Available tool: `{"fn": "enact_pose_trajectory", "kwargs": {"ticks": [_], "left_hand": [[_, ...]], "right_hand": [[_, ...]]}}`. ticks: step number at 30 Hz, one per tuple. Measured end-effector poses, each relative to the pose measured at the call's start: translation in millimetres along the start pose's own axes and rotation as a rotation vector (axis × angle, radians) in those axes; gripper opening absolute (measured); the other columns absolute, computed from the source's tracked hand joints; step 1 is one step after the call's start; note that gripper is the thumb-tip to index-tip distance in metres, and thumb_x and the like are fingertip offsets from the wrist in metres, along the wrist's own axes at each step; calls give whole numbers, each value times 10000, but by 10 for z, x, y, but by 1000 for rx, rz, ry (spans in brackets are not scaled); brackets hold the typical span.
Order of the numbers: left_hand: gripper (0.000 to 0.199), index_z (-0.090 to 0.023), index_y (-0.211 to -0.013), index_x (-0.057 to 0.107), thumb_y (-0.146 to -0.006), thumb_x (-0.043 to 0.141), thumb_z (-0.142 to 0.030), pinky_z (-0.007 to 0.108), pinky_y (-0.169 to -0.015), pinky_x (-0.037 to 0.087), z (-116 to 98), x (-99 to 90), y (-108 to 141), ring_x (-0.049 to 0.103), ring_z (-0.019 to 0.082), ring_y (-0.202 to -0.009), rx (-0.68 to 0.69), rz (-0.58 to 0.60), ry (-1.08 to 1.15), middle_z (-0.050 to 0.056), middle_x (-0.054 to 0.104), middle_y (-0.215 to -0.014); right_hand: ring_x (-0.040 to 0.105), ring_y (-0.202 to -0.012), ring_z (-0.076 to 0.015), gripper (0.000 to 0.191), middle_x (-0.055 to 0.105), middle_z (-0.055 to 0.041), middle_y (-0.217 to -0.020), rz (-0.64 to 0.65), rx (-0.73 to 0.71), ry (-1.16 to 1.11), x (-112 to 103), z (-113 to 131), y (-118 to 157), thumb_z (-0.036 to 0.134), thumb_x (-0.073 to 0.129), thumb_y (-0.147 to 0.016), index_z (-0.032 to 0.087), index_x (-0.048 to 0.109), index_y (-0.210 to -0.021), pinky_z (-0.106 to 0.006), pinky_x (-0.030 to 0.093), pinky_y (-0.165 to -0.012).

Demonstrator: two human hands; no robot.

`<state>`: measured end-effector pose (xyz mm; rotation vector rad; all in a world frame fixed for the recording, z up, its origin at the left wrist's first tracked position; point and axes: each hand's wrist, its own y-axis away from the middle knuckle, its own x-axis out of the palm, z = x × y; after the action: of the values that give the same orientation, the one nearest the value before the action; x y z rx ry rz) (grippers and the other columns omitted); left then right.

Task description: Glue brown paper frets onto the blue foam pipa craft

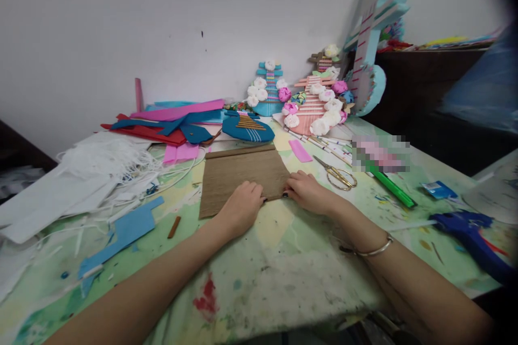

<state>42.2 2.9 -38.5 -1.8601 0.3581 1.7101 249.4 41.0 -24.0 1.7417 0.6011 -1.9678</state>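
Note:
A brown sheet, apparently crepe paper (pixel 234 172), lies on the table in front of me, its far edge rolled or folded into a narrow strip. My left hand (pixel 245 205) is closed at the middle of the near edge, fingertips gripping the paper. A short way to the right, my right hand (pixel 308 192) pinches the same edge close to the corner. Beyond that hand are gold-handled scissors (pixel 340 177) and a small pink strip (pixel 300 151). The thumbs are partly hidden.
Left are white paper pieces and cords (pixel 101 167), a blue cut-out (pixel 133 223) and a small brown stick (pixel 174 227). Decorated lute shapes (pixel 269 91) stand against the wall. A green cutter (pixel 392 188) and a blue glue gun (pixel 465 232) lie right.

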Motion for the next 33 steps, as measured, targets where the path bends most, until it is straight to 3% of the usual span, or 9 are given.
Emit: {"fn": "enact_pose_trajectory", "kwargs": {"ticks": [5, 10, 13, 16, 19, 22, 27, 31, 33], "left_hand": [[221, -141, -846, 541, -925, 359, -240, 389, -751, 399, 12, -24, -37, 487, 249, -845, -81, 50, 31, 115, 565, -913], [151, -166, -775, 521, -865, 421, -235, 370, -742, 392, 54, -31, -86, 483, 227, -804, -122, 69, 159, 85, 562, -848], [78, -168, -818, 529, -824, 459, -203, 348, -722, 388, 79, -35, -90, 476, 212, -784, -131, 55, 219, 66, 568, -839], [213, -191, -995, 573, -838, 434, -154, 331, -744, 382, 93, -37, -70, 469, 197, -814, -54, 36, 268, 53, 563, -900], [375, -282, -1190, 568, -894, 377, -152, 327, -760, 371, 92, -27, -50, 446, 196, -853, 70, 45, 235, 58, 516, -934], [401, -322, -1256, 545, -927, 358, -191, 325, -749, 360, 80, -17, -43, 420, 199, -857, 123, 59, 148, 67, 477, -949], [413, -341, -1269, 534, -918, 390, -178, 323, -724, 340, 38, -51, -35, 410, 200, -835, 139, 62, 32, 67, 468, -929], [424, -349, -1280, 521, -911, 399, -178, 331, -724, 350, 15, -67, -20, 415, 209, -833, 141, 52, 21, 68, 470, -911], [399, -369, -1263, 535, -925, 384, -220, 331, -725, 363, 26, -51, -19, 421, 211, -834, 130, 39, 66, 63, 470, -905]], "right_hand": [[512, -921, -234, 202, 621, -102, -904, 4, 81, -34, -30, -1, -20, 308, 530, -878, 161, 608, -762, -299, 315, -680], [541, -671, -185, 299, 623, -61, -647, 27, 217, -92, -77, -61, -47, 417, 615, -797, 176, 620, -621, -268, 285, -564], [542, -634, -168, 265, 630, -51, -639, 22, 268, -125, -98, -110, -48, 408, 655, -757, 176, 631, -631, -256, 286, -548], [549, -648, -164, 217, 643, -41, -672, 5, 294, -158, -109, -169, -30, 381, 686, -721, 177, 636, -667, -244, 288, -534], [552, -639, -155, 161, 644, -26, -665, -14, 309, -196, -117, -247, 2, 322, 697, -704, 174, 638, -681, -235, 298, -523], [555, -614, -145, 80, 639, -16, -652, -52, 313, -229, -157, -318, 38, 224, 694, -683, 163, 645, -696, -227, 316, -520], [577, -750, -149, 109, 644, -24, -784, -166, 189, -255, -266, -241, 68, 94, 625, -704, 165, 672, -771, -224, 384, -648], [571, -784, -151, 130, 646, -20, -776, -156, -126, -338, -208, -41, 48, 61, 648, -694, 169, 680, -760, -228, 400, -701], [569, -765, -154, 133, 650, -22, -742, -142, -214, -362, -138, 26, 29, 44, 630, -708, 161, 678, -751, -233, 397, -685]]}}
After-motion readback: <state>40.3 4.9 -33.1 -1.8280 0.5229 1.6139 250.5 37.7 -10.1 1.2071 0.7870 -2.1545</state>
